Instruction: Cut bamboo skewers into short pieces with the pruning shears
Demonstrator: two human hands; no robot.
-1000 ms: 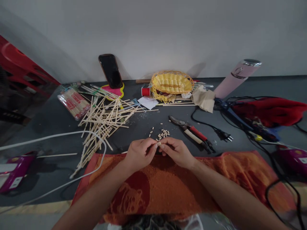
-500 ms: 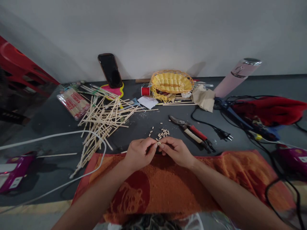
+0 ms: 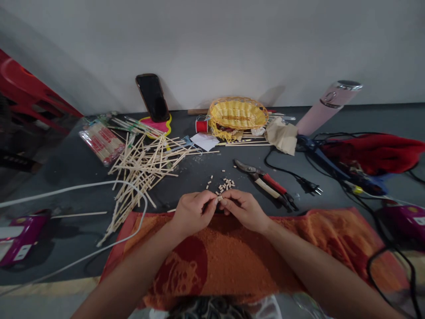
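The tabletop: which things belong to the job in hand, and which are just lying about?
Likely the job: small piece pinched between left hand and right hand, loose pieces, sticks, shears.

Apparently not involved: phone, yellow basket, pink flask, red cloth.

Grey table (image 3: 186, 188) is pretty cluttered tbh: wooden bits (image 3: 226, 183) just past the grip (image 3: 219, 199), sticks (image 3: 146, 168) left of it, cutters (image 3: 270, 182) right, towel (image 3: 239, 257) on the near side.

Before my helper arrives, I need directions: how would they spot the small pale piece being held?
Find the orange towel. Near its far edge, the left hand and right hand meet. The pale piece is held between their fingertips; similar pieces lie loose beyond.
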